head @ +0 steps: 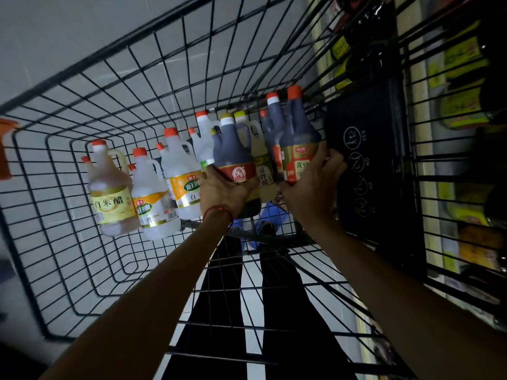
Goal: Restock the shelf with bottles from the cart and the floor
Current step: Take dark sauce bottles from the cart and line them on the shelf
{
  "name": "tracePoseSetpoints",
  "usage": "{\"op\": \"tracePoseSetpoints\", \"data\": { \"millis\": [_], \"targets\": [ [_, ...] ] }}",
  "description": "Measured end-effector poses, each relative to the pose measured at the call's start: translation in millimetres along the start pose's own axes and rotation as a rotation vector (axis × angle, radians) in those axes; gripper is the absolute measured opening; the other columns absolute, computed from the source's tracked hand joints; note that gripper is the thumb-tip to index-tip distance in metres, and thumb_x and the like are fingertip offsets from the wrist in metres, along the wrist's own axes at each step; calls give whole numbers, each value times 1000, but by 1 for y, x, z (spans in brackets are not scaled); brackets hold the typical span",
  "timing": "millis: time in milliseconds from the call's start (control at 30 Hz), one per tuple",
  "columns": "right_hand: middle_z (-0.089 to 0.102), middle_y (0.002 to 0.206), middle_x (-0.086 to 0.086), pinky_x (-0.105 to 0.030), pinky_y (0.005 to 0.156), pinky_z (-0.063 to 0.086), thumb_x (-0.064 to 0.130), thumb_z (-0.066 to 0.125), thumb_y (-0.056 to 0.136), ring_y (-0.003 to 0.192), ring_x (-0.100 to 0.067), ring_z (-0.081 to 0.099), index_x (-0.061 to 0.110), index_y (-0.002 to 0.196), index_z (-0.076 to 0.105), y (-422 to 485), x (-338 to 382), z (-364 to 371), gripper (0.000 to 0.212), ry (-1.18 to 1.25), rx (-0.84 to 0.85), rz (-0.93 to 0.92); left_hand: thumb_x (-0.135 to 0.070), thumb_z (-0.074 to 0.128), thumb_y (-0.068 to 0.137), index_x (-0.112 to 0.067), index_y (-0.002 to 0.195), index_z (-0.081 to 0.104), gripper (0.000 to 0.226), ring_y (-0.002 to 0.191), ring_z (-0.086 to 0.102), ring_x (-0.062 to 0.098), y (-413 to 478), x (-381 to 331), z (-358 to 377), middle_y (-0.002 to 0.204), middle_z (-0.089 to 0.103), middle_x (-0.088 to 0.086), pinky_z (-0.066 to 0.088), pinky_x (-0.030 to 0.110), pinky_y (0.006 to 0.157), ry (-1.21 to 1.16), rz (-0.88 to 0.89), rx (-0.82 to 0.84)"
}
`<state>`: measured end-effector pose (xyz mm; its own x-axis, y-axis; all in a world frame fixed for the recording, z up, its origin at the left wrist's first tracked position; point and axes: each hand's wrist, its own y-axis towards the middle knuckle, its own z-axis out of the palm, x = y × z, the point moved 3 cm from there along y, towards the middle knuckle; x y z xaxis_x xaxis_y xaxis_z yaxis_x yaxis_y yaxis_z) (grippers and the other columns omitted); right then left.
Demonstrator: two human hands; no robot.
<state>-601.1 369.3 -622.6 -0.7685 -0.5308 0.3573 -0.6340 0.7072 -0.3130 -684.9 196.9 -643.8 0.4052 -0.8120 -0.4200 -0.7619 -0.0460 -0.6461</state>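
I look down into a black wire cart (pixel 82 111) holding several jug-shaped bottles. My left hand (pixel 225 190) grips the base of a dark bottle with a red label and yellow-white cap (pixel 231 146). My right hand (pixel 312 187) grips a dark bottle with an orange cap and red-gold label (pixel 297 135). Another dark bottle (pixel 273 124) and a yellowish bottle (pixel 263 165) stand between and behind them. Clear and pale bottles with orange caps (pixel 181 171) fill the cart to the left, the leftmost one yellow-labelled (pixel 111 190).
The shelf (pixel 463 111) with dark, yellow-labelled bottles runs along the right, behind the cart's wire side. A black child-seat flap with white pictograms (pixel 362 165) closes the cart's right end. My dark trousers and blue shoes (pixel 270 215) show through the wire over light floor tiles.
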Motion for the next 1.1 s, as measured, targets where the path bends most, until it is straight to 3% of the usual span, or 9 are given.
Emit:
{"op": "tracePoseSetpoints", "data": {
  "millis": [167,267,367,533,733,900,1100],
  "targets": [
    [40,152,-18,-30,95,31,16,91,65,136,-33,37,3,156,27,-1,-3,4,112,121,33,-5,-55,90,64,-12,137,41,98,110,55,25,0,-2,3,129,49,9,55,46,94,19,-13,-12],
    [41,151,-13,-35,97,48,10,90,66,132,-30,47,8,156,26,1,-5,2,110,242,82,-6,-54,90,64,-11,137,41,98,105,49,20,0,-2,2,128,48,9,54,43,94,25,-17,-2],
    [40,151,-12,-43,85,60,8,93,66,120,-29,57,11,155,24,8,-10,-1,113,342,166,-16,-53,92,62,-11,136,42,99,106,53,23,3,-3,0,125,49,8,55,44,93,15,-40,21],
    [29,160,-14,-30,85,47,13,93,69,130,-32,51,10,162,16,16,-10,2,121,242,226,-39,-53,95,56,-10,133,44,102,105,58,23,5,-4,1,121,53,6,58,43,91,3,-80,25],
    [49,150,-11,-38,93,46,33,97,63,126,-34,56,14,158,29,36,-7,3,118,208,302,-60,-56,95,53,-8,133,48,104,110,64,27,14,-5,4,126,60,10,59,41,92,21,-123,101],
    [59,137,-11,-40,89,52,45,97,63,116,-32,63,14,149,37,42,-3,4,109,234,372,-81,-62,93,50,-9,133,40,112,106,54,20,11,-8,4,119,47,4,48,30,82,-4,-114,57],
    [65,129,-8,-47,90,56,42,96,65,111,-31,65,14,143,45,32,1,7,98,277,349,7,-56,94,54,-9,129,44,102,96,49,20,8,-8,4,112,44,2,45,32,77,-30,-110,19]
  ]
}}
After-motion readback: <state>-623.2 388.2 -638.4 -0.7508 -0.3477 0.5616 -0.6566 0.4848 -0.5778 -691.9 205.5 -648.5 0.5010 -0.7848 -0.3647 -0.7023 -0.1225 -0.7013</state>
